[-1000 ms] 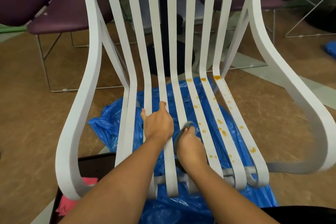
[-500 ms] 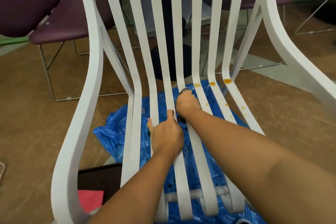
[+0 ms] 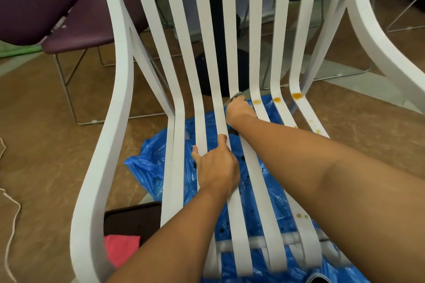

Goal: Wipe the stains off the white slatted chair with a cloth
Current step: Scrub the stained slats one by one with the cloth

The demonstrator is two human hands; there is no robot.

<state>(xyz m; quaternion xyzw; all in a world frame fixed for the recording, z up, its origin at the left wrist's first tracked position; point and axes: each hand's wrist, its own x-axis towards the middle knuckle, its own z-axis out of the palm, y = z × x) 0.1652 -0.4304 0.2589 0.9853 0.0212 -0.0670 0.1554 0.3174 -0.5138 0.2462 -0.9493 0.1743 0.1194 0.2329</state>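
Filling most of the view, a white slatted chair [image 3: 119,76] faces the viewer, its long slats running from the tall back down into the seat. Behind the chair stands a purple chair [image 3: 92,30] on thin metal legs. Under the chair's seat a crumpled blue plastic sheet [image 3: 147,167] covers the brown floor. Beside the chair's near left leg sits a dark tray [image 3: 131,220] holding a folded pink rag [image 3: 122,250].

Two bare arms reach over the chair's seat. The left hand [image 3: 216,167] rests mid-seat, its fingers hooked over the edge of one slat and its thumb lying along the next slat to the left. The right hand [image 3: 240,110] is farther up the chair, where seat bends into back, curled around a grey cloth [image 3: 238,95] and pressing it onto a slat; only a sliver of cloth shows past the fingertips.

Orange stains [image 3: 296,96] mark the three slats just right of that hand, at the chair's bend, with smaller specks lower down.
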